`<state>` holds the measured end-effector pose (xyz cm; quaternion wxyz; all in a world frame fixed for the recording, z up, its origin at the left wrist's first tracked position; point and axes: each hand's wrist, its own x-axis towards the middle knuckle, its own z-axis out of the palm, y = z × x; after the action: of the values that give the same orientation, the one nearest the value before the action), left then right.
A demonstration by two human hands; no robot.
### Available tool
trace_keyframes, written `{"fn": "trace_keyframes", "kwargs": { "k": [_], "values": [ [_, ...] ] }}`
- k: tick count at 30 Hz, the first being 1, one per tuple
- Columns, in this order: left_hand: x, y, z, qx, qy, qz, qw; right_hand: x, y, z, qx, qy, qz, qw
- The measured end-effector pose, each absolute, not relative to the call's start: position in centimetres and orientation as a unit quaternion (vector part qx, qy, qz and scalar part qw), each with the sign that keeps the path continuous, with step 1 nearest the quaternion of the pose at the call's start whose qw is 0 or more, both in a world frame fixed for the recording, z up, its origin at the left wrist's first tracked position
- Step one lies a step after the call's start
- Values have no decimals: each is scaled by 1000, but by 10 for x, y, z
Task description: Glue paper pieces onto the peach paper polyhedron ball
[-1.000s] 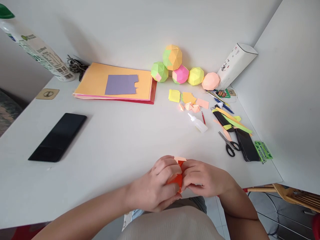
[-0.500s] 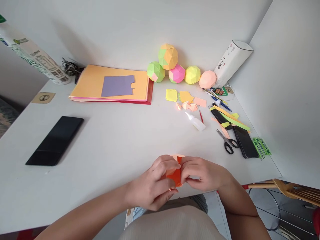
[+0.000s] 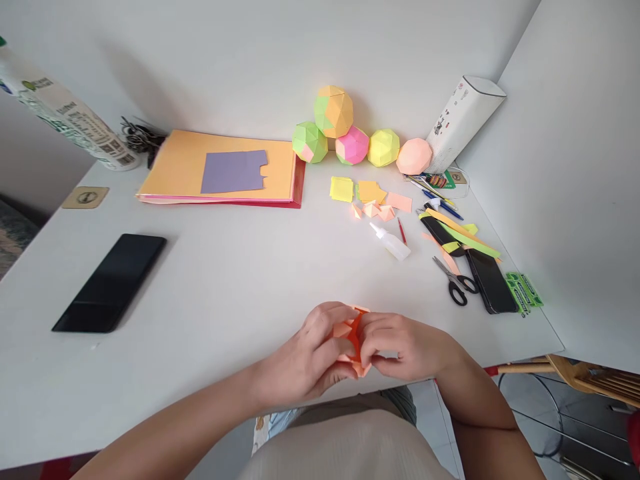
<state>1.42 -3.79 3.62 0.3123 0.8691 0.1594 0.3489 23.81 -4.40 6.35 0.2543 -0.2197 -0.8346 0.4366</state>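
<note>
Close to the table's front edge, both hands hold an orange folded-paper shape (image 3: 356, 333) with a hollow, deeper-orange inside. My left hand (image 3: 320, 350) grips its left side, fingers curled over the rim and thumb beneath. On the right side, my right hand (image 3: 397, 343) pinches the paper, its fingertips partly inside the hollow. Much of the shape is covered by the fingers. Beyond the hands lie small folded peach paper pieces (image 3: 371, 209), a white glue bottle (image 3: 393, 244) and a red pencil-like stick (image 3: 402, 231).
Faceted paper balls (image 3: 333, 111) stand along the wall beside a white box (image 3: 465, 123). Yellow sticky notes (image 3: 341, 189) lie before them. Scissors (image 3: 456, 283), a phone (image 3: 491, 280) and paper strips (image 3: 470, 237) are at right. A paper stack (image 3: 175, 167) and black tablet (image 3: 111, 283) are at left.
The orange paper shape has turned slightly between my hands, showing more of its hollow and lower rim. My left fingers have shifted a little upward. The view has moved slightly.
</note>
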Motion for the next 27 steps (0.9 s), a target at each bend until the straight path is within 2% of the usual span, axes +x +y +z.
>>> {"fn": "trace_keyframes", "kwargs": {
  "k": [6,14,20,27],
  "values": [
    [14,-35,22,845,211,332,361,238,-45,65,-354,-754,501,236],
    [16,-34,15,805,212,320,452,238,-39,62,-425,-645,579,259],
    [19,-35,11,804,217,323,450,237,-39,61,-397,-619,620,272],
    [24,-42,13,831,245,303,397,234,-40,59,-356,-616,642,285]
  ]
}}
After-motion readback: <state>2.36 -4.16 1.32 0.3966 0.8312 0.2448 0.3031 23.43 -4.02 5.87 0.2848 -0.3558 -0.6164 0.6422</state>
